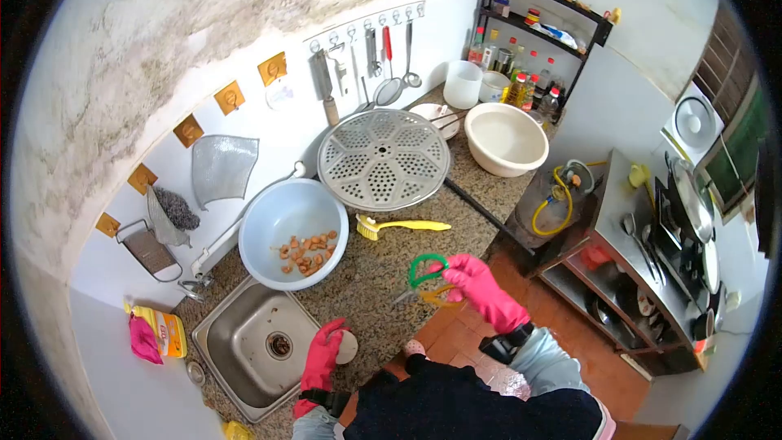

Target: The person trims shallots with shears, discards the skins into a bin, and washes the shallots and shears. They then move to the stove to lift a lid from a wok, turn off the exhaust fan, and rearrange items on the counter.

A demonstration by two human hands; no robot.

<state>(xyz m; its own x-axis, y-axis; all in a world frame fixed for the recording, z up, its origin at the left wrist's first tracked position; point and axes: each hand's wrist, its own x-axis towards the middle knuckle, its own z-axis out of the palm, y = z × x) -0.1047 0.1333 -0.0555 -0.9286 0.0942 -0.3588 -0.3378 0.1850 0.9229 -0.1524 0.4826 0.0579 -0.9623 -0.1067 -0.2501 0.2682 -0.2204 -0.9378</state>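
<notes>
Pink rubber gloves cover both hands. My right hand (481, 283) is closed on a pair of scissors (428, 271) with a green and an orange handle, held over the counter's front edge. Beside the sink (244, 322), my left hand (324, 350) has its fingers apart, next to a small white round item (347, 347); whether they touch is unclear. A light blue basin (265, 232) behind the sink holds several brownish-orange pieces (308, 254). The yellow brush (407, 226) lies on the counter to the right of the basin.
A perforated metal disc (383, 159) rests at the back of the counter, with a cream basin (507, 138) to its right. Bottles (521, 90) crowd the far corner under a black rack (546, 20). A metal shelf unit (607, 232) and gas cylinder (544, 210) stand at right.
</notes>
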